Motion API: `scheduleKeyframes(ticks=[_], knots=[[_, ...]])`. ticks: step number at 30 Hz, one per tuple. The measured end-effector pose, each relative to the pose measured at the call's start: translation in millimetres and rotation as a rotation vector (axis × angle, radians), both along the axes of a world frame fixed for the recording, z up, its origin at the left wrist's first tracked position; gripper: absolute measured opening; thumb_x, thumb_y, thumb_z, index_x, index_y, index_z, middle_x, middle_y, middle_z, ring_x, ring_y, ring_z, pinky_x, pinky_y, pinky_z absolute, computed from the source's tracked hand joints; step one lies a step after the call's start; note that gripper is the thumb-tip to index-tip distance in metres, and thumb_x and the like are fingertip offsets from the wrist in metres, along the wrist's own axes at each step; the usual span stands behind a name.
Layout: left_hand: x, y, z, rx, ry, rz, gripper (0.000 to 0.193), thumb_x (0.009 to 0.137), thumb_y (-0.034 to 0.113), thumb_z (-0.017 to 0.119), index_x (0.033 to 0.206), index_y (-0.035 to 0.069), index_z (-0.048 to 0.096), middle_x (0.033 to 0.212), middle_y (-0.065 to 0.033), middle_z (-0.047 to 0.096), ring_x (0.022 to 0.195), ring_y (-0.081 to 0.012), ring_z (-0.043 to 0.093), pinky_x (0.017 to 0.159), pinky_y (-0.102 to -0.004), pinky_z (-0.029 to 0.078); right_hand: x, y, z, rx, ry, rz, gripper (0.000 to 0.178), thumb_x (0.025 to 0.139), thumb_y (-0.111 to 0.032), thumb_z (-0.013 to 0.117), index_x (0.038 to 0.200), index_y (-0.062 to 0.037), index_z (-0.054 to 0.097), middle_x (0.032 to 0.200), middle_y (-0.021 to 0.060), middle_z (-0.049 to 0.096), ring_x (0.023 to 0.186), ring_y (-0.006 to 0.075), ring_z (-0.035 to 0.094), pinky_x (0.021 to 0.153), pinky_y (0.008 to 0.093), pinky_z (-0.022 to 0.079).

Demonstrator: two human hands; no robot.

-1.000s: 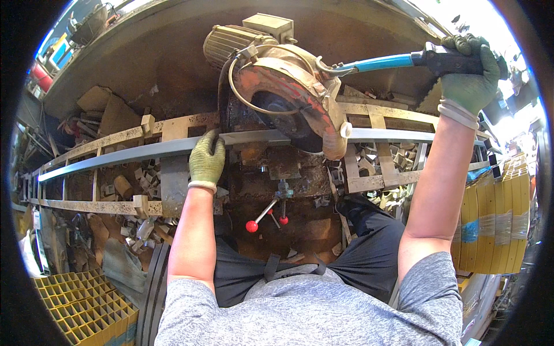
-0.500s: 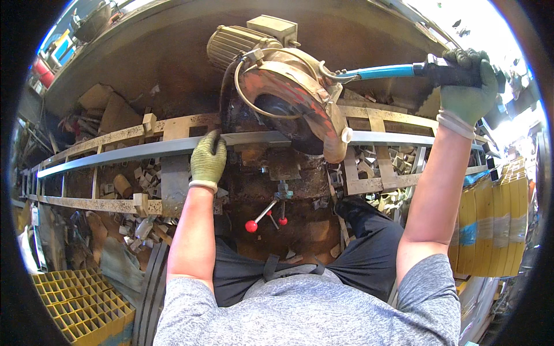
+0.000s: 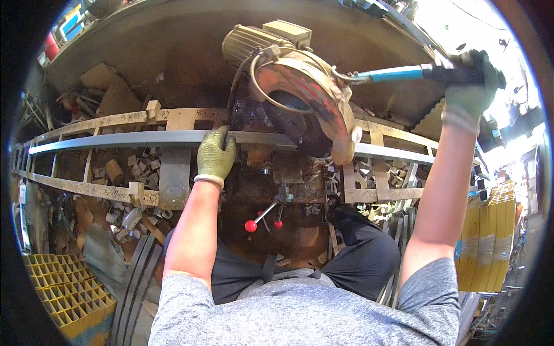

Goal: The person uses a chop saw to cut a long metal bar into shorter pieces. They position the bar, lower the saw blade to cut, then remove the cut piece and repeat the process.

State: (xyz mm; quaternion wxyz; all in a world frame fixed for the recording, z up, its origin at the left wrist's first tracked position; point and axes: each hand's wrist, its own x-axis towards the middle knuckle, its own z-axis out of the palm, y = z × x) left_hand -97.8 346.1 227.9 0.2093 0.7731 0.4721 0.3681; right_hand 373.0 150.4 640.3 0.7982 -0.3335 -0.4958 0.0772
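Observation:
My left hand [image 3: 217,153], in a yellow-green glove, holds a long grey metal tube [image 3: 144,138] just left of the saw blade. Its fingers curl over the tube's far edge. At the upper right, my gloved right hand [image 3: 474,86] is wrapped around the black grip at the end of a blue lever [image 3: 395,74], somewhat blurred. That lever joins a cut-off saw [image 3: 311,78] with a worn, reddish guard and a finned motor [image 3: 254,45]. The dark blade [image 3: 291,118] sits low across the tube, which continues to the right; the exact contact is hidden.
A pale slatted frame [image 3: 92,192] runs along both sides of the saw. Below the blade is a clamp handle with red knobs [image 3: 250,226]. Short tube offcuts [image 3: 138,167] lie in heaps. Yellow-ended tube bundles [image 3: 66,288] stand lower left, a wrapped yellow stack [image 3: 487,242] at right.
The view has shifted slightly, and the saw and lever appear a little farther right. Both hands keep their holds; the right hand is now more blurred.

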Motion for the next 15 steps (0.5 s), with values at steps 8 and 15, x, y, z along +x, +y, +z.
scheduleKeyframes(ticks=[8,15], knots=[[-1.5,1.4,0.6,0.012,-0.004,-0.036,0.037,0.110,0.025,0.078,0.141,0.004,0.081,0.137,-0.0244,0.083,0.129,-0.0474,0.077,0.115,-0.0557,0.062,-77.2,212.9,84.4,-0.099,-0.177,0.037,0.030,0.104,-0.029,0.080,0.121,-0.0047,0.077,0.103,0.0082,0.075,0.095,0.0266,0.073,0.092,0.0463,0.062],[-6.6,0.3,8.6,0.000,0.039,-0.050,0.040,0.108,0.026,0.079,0.144,0.008,0.078,0.140,-0.0237,0.080,0.132,-0.0498,0.073,0.114,-0.0604,0.061,-124.7,284.7,67.0,-0.569,-0.853,-0.646,0.036,0.106,-0.030,0.080,0.127,-0.0011,0.078,0.109,0.0087,0.079,0.104,0.0290,0.076,0.099,0.0460,0.062]])
